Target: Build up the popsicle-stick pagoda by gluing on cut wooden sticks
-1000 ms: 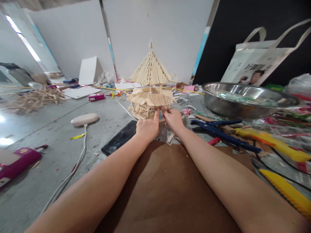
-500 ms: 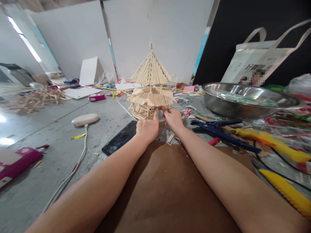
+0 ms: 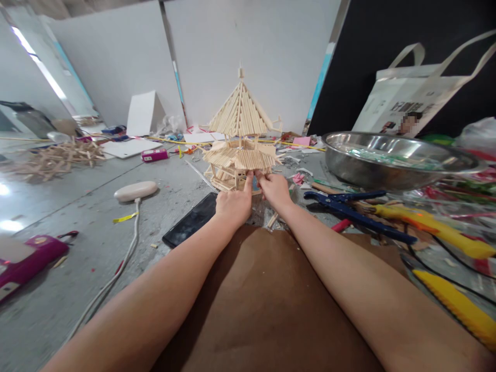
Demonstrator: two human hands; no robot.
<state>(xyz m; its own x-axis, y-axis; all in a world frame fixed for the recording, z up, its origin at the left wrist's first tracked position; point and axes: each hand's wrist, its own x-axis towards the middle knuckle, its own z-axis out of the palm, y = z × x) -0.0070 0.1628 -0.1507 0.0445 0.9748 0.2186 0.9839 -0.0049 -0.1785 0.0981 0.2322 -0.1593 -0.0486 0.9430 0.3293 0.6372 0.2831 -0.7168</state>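
A two-tiered model pavilion (image 3: 241,116) made of thin pale wooden sticks stands upright on the floor ahead, its pointed roof topped by a small finial. My left hand (image 3: 234,204) is at its lower front, one digit reaching up to the underside of the lower eave and the others curled. Beside it, my right hand (image 3: 275,188) is closed in a pinch at the same eave edge. The fingertips of both hands are partly hidden under the eave. A black phone (image 3: 189,219) lies flat to the left of my left hand.
A steel basin (image 3: 387,175), blue-handled cutters (image 3: 349,209), a yellow glue gun (image 3: 437,227) and a yellow cutter knife (image 3: 457,305) lie right. Left are a white corded device (image 3: 135,191), a magenta device (image 3: 34,263) and a stick pile (image 3: 65,157). Brown paper (image 3: 263,310) lies beneath my arms.
My left hand has shifted very slightly left, and my right hand slightly left too. The model pavilion stays in place.
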